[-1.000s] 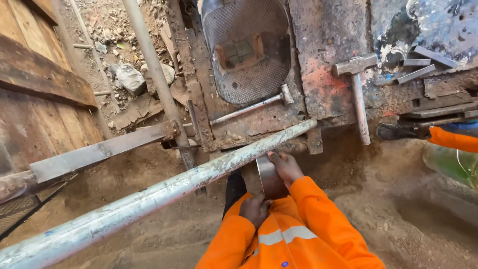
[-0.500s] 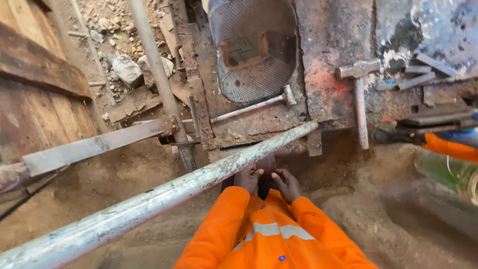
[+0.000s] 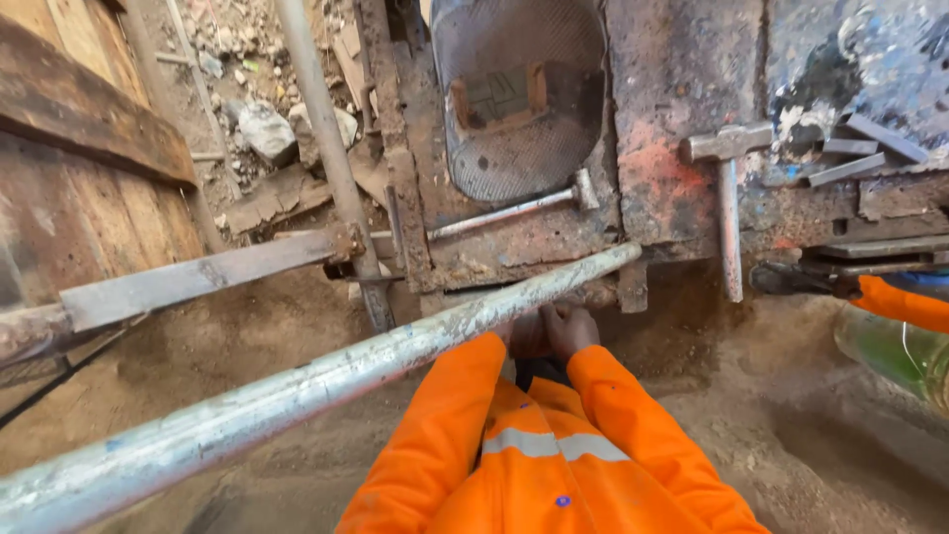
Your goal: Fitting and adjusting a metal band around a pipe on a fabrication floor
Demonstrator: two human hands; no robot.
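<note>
My left hand (image 3: 524, 334) and my right hand (image 3: 572, 327) are pressed close together just under the rusty metal frame (image 3: 514, 259). Both wear orange sleeves with a reflective band. A dark object (image 3: 539, 372) shows between my wrists; both hands seem closed on it, and I cannot tell what it is. A long grey pipe (image 3: 326, 374) runs slantwise in front of my hands and hides the fingers of the left one.
On the frame lie a sledgehammer (image 3: 728, 203), a smaller hammer (image 3: 514, 210) and a mesh basket (image 3: 519, 94). Wooden planks (image 3: 89, 129) and a flat steel bar (image 3: 198, 279) are at left, rubble (image 3: 265, 129) behind. Another person's orange sleeve (image 3: 905, 303) reaches in at right over sandy ground.
My hands have moved up and forward to the frame's edge and come together. The curved metal piece seen by my right hand a second ago is no longer visible.
</note>
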